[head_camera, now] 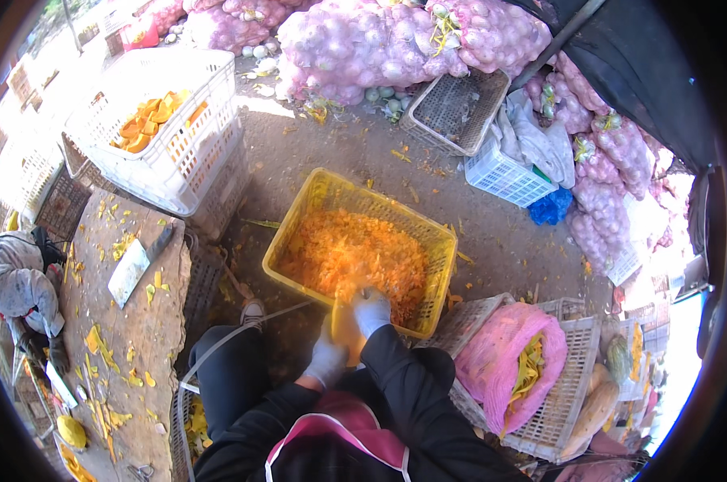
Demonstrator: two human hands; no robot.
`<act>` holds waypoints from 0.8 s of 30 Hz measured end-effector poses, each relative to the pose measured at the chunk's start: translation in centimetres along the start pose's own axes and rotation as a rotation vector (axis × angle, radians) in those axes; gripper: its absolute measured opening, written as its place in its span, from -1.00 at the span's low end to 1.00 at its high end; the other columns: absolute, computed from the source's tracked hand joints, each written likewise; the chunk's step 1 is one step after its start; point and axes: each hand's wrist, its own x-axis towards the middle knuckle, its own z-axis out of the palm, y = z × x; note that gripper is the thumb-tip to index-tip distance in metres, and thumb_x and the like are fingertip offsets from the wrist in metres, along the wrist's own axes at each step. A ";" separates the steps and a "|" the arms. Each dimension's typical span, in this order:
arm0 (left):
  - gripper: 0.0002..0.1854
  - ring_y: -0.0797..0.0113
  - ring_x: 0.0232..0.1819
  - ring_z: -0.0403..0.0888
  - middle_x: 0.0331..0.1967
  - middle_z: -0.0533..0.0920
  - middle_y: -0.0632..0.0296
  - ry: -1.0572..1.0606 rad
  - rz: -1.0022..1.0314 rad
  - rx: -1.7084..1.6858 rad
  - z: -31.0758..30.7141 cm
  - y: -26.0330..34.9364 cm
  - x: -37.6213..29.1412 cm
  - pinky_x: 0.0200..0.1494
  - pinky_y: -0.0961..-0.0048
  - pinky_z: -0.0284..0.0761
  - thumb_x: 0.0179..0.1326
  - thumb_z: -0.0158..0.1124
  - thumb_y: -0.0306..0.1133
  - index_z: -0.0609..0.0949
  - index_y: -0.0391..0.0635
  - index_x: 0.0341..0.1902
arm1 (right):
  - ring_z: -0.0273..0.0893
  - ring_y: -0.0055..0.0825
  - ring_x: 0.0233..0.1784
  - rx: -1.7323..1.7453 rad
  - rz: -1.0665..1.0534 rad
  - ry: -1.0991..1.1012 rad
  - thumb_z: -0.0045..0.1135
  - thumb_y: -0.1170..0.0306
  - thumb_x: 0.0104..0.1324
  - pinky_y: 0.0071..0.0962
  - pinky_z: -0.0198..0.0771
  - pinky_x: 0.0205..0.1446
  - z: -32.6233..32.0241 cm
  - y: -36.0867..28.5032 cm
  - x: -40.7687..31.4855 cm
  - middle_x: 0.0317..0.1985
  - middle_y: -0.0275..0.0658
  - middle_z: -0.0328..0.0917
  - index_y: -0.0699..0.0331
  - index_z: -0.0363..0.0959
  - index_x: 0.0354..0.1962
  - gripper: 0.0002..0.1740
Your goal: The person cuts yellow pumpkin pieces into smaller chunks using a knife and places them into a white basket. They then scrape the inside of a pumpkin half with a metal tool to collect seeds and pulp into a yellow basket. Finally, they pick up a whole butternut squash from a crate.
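A yellow plastic crate (315, 181) stands on the ground before me, holding a heap of orange pumpkin pulp and seeds (363, 247). At its near edge, my gloved left hand (328, 358) grips the left side of a long orange-yellow piece of pumpkin (345, 331). My gloved right hand (372, 307) is closed at the upper right side of that piece, over the pulp. Blur hides its fingertips, so whether it holds a tool cannot be told.
A cleaver (129, 271) lies on a wooden board (176, 301) at left, beside another person (23, 283) holding a knife. A white crate (188, 150) holds pumpkin chunks. At right, a pink mesh sack (490, 355) holds peelings. Mesh sacks of onions (363, 48) line the back.
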 end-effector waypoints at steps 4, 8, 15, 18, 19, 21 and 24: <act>-0.33 0.08 0.29 0.48 0.22 0.53 -0.08 0.005 -0.014 0.074 -0.8 0.9 0.0 0.28 0.31 0.39 0.24 0.20 -0.40 0.28 -0.06 0.45 | 0.58 -0.52 -0.37 0.193 -0.126 -0.103 0.10 0.40 0.30 -0.42 0.45 -0.25 1.5 2.6 0.7 -0.39 -0.15 0.67 0.38 0.59 -0.22 -0.78; -0.35 0.09 0.29 0.48 0.24 0.53 -0.07 -0.042 -0.021 0.239 -1.2 3.0 -0.4 0.28 0.32 0.39 0.24 0.18 -0.41 0.31 -0.10 0.43 | 0.46 -0.68 -0.44 0.281 -0.149 -0.155 0.12 0.45 0.30 -0.55 0.39 -0.35 3.0 5.8 1.9 -0.46 -0.33 0.60 0.34 0.60 -0.21 -0.82; -0.21 0.26 0.10 0.57 0.11 0.60 0.09 -0.197 -0.033 0.188 -1.0 9.1 1.9 0.15 0.42 0.48 -0.09 0.07 -0.74 0.37 -0.26 0.39 | 0.44 -0.68 -0.51 0.593 0.093 -0.214 0.16 0.48 0.31 -0.57 0.35 -0.53 -4.0 2.4 3.2 -0.46 -0.43 0.56 0.23 0.60 -0.24 -0.91; -0.33 0.23 0.01 0.59 -0.03 0.67 0.10 -0.260 -0.103 0.452 -1.1 14.5 2.2 0.06 0.40 0.50 -0.08 0.14 -0.64 0.50 -0.29 0.27 | 0.55 -0.57 -0.38 0.752 0.231 -0.151 0.20 0.43 0.32 -0.54 0.47 -0.34 -7.5 1.7 3.5 -0.31 -0.28 0.66 0.31 0.60 -0.15 -0.81; -0.34 0.22 0.00 0.59 -0.02 0.67 0.08 -0.291 -0.128 0.444 -0.8 15.9 2.4 0.06 0.40 0.50 -0.06 0.17 -0.59 0.49 -0.31 0.27 | 0.63 -0.47 -0.24 0.630 0.195 -0.090 0.19 0.44 0.30 -0.51 0.54 -0.19 -7.9 3.0 4.4 -0.22 -0.23 0.69 0.30 0.63 -0.07 -0.74; -0.35 0.23 0.00 0.59 -0.01 0.67 0.06 -0.342 -0.126 0.922 -1.5 17.2 3.0 0.06 0.40 0.50 -0.04 0.20 -0.56 0.49 -0.32 0.26 | 0.65 -0.45 -0.23 0.562 0.004 -0.033 0.18 0.42 0.32 -0.46 0.53 -0.15 -8.3 4.6 4.5 -0.22 -0.20 0.70 0.30 0.63 -0.09 -0.76; -0.50 0.19 -0.08 0.63 -0.09 0.69 -0.01 -0.418 0.050 1.145 -3.1 18.0 2.5 -0.02 0.38 0.53 0.00 0.20 -0.49 0.58 -0.26 0.12 | 0.66 -0.41 -0.27 0.330 -0.235 0.032 0.18 0.36 0.35 -0.45 0.52 -0.18 -7.9 4.5 3.9 -0.28 -0.19 0.71 0.34 0.61 -0.10 -0.75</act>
